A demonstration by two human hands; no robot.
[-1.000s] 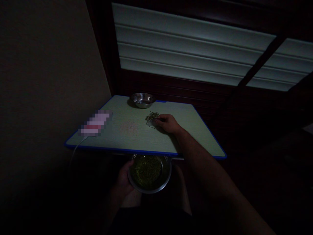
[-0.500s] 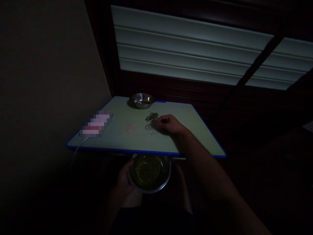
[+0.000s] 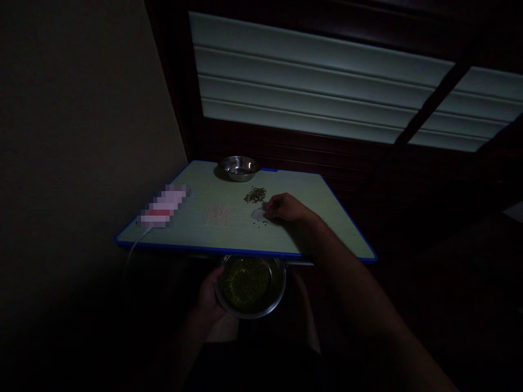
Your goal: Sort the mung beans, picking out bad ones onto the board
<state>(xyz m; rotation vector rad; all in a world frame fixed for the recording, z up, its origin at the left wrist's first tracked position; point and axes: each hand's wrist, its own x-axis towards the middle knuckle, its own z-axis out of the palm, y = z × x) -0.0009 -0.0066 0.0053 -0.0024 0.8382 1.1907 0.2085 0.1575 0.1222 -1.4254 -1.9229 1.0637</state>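
Below the table's front edge, my left hand (image 3: 210, 296) is closed on the rim of a metal bowl (image 3: 263, 314), which holds many small green beans (image 3: 245, 283), apparently mung beans. Over the tabletop, my right hand (image 3: 283, 207) pinches a thin clear plastic piece (image 3: 259, 215), held low against the surface; its exact kind is hard to make out in the dim light. A small pile of green beans (image 3: 255, 195) lies just beyond my right fingers. Several loose beans (image 3: 260, 225) show beside and under the clear piece. Nearer the left is a patch of pale grains (image 3: 219, 214).
The pale tabletop (image 3: 192, 231) has a blue edge. A second metal bowl (image 3: 239, 170) stands at its back. On the left lies a blurred-out phone-like object (image 3: 163, 206) with a white cable (image 3: 133, 247) hanging over the front edge. A wall and a slatted dark-framed panel stand behind.
My right hand has drawn the clear plastic piece slightly towards me and to the right, over the loose beans, away from the pile. My left hand still holds the bowl.
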